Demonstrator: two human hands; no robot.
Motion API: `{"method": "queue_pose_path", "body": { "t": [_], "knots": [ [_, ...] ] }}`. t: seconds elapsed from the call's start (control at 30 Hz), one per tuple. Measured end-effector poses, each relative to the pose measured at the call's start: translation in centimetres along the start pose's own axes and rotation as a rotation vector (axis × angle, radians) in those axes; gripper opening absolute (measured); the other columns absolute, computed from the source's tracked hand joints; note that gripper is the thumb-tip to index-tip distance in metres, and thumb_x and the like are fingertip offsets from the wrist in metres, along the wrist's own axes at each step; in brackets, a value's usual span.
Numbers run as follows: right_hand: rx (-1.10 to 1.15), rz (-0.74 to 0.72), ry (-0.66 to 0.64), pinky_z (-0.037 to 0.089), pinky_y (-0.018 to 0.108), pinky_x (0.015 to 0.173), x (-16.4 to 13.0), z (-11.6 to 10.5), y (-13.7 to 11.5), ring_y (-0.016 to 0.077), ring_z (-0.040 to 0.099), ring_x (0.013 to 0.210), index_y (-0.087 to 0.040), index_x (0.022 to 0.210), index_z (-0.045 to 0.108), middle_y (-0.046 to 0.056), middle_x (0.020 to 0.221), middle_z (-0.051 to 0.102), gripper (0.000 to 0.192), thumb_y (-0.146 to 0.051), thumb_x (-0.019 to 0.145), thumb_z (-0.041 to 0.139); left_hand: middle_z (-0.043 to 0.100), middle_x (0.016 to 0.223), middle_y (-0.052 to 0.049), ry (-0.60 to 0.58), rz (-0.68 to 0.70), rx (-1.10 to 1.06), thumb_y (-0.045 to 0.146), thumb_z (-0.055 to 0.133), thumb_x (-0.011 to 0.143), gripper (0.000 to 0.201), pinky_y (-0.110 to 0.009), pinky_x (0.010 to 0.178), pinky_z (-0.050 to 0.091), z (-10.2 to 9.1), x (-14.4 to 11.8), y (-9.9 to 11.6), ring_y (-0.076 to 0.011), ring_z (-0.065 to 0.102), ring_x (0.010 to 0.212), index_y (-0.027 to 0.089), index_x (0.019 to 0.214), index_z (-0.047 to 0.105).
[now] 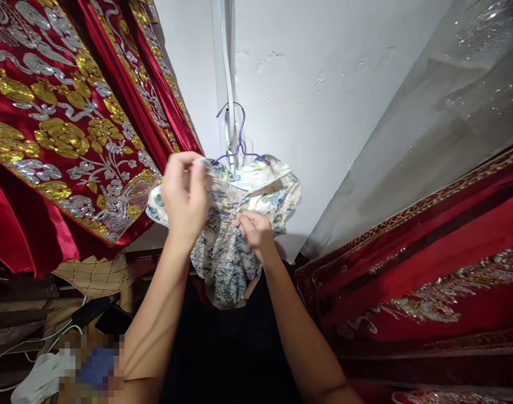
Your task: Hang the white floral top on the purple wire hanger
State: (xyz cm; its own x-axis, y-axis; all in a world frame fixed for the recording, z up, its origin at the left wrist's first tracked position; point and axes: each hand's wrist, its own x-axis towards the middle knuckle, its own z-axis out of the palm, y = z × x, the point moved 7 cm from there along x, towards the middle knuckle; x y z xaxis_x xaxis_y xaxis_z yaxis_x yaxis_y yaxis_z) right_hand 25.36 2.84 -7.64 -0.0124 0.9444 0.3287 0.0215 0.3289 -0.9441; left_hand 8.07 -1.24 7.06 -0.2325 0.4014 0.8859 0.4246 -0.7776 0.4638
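Observation:
A pale floral-print shirt (pixel 227 264) with blue and yellow pattern hangs in front of me on a thin purple hanger (pixel 241 147). My left hand (pixel 184 188), slightly blurred, is closed at the shirt's left shoulder near the collar, its thumb and fingers pinching the cloth. Lower down, at the middle of the front, my right hand (pixel 255 229) pinches the edge of the shirt's opening between thumb and fingers. The collar gapes on the right side, and the hem hangs in loose folds.
White straps (pixel 228 67) run down the white wall (pixel 302 67) behind the hanger. Red embroidered garments (pixel 67 134) hang at left; more red clothing (pixel 441 269) and a sheer silvery cloth (pixel 408 140) are at right. Lower left are a white cable (pixel 12 348) and a white cloth (pixel 41 381).

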Motion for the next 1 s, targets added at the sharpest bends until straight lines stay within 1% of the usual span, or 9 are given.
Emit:
{"method": "queue_pose_path", "body": {
  "t": [0.1,0.2,0.27,0.37,0.47,0.57,0.67,0.83,1.0],
  "knots": [
    [-0.005,0.080,-0.002,0.032,0.027,0.051,-3.2,-0.1,2.8,0.0114,0.041,0.047,-0.019,0.062,0.064,-0.003,0.048,0.047,0.032,-0.034,0.090,0.057,0.061,0.080,0.002,0.269,-0.232,-0.238,0.022,0.061,0.096,0.009,-0.025,0.075,0.047,-5.1,0.1,-4.1,-0.0100,0.057,0.075,0.019,0.088,0.064],
    [0.091,0.104,-0.061,0.034,0.027,0.052,-5.7,0.7,3.5,0.0117,0.041,0.045,-0.019,0.063,0.065,-0.003,0.045,0.045,0.034,-0.037,0.091,0.058,0.059,0.071,0.002,0.434,-0.589,-0.608,0.013,0.054,0.095,0.021,-0.023,0.082,0.049,-8.5,-2.5,-9.8,-0.0083,0.058,0.072,0.016,0.074,0.058],
    [0.125,0.104,-0.103,0.035,0.027,0.052,-6.6,1.5,3.2,0.0119,0.042,0.045,-0.019,0.065,0.066,-0.003,0.045,0.045,0.034,-0.037,0.092,0.058,0.064,0.074,-0.003,0.461,-0.825,-0.734,0.013,0.041,0.098,0.027,-0.027,0.087,0.051,-9.0,-5.9,-12.7,-0.0122,0.063,0.080,0.016,0.077,0.059],
    [0.133,0.114,-0.082,0.035,0.028,0.052,-7.1,1.8,2.9,0.0121,0.042,0.045,-0.019,0.067,0.067,-0.003,0.045,0.045,0.033,-0.038,0.093,0.059,0.072,0.090,-0.013,0.376,-1.071,-0.690,0.018,0.028,0.100,0.038,-0.035,0.093,0.053,-7.7,-12.2,-14.9,-0.0191,0.068,0.100,0.015,0.094,0.065],
    [0.161,0.145,0.010,0.034,0.029,0.051,-7.3,0.6,3.4,0.0123,0.041,0.045,-0.019,0.065,0.067,-0.003,0.045,0.045,0.034,-0.040,0.090,0.061,0.074,0.100,-0.014,0.193,-1.074,-0.540,0.030,0.037,0.098,0.033,-0.037,0.095,0.055,-5.0,-16.9,-15.3,-0.0224,0.069,0.107,0.018,0.102,0.067],
    [0.176,0.226,0.056,0.030,0.029,0.050,-7.7,-1.2,4.5,0.0119,0.037,0.047,-0.019,0.065,0.067,-0.003,0.047,0.045,0.032,-0.040,0.088,0.062,0.074,0.094,-0.010,0.072,-1.042,-0.438,0.041,0.053,0.095,0.026,-0.037,0.088,0.057,-2.7,-19.2,-15.3,-0.0238,0.070,0.099,0.021,0.100,0.068],
    [0.169,0.268,0.093,0.026,0.029,0.049,-8.0,-3.2,5.3,0.0127,0.034,0.048,-0.020,0.065,0.066,-0.002,0.049,0.045,0.031,-0.041,0.087,0.063,0.073,0.090,-0.008,-0.025,-1.034,-0.358,0.040,0.065,0.088,0.022,-0.040,0.083,0.057,-1.7,-19.6,-15.0,-0.0252,0.069,0.092,0.021,0.098,0.068],
    [0.108,0.273,0.130,0.029,0.030,0.050,-7.9,-5.3,5.9,0.0147,0.038,0.051,-0.021,0.061,0.065,-0.001,0.050,0.045,0.032,-0.040,0.086,0.064,0.072,0.092,-0.008,-0.335,-0.927,-0.072,0.039,0.063,0.087,0.023,-0.036,0.083,0.053,-1.3,-19.1,-13.2,-0.0259,0.065,0.095,0.017,0.091,0.067],
    [-0.033,0.312,0.016,0.033,0.030,0.052,-7.6,-4.9,7.3,0.0148,0.037,0.052,-0.021,0.060,0.059,-0.002,0.053,0.043,0.038,-0.050,0.085,0.067,0.063,0.084,-0.001,-0.116,-0.957,-0.392,0.043,0.062,0.090,0.025,-0.024,0.072,0.048,-1.0,-18.1,-10.5,-0.0147,0.058,0.076,0.019,0.089,0.060]
  ]
}}
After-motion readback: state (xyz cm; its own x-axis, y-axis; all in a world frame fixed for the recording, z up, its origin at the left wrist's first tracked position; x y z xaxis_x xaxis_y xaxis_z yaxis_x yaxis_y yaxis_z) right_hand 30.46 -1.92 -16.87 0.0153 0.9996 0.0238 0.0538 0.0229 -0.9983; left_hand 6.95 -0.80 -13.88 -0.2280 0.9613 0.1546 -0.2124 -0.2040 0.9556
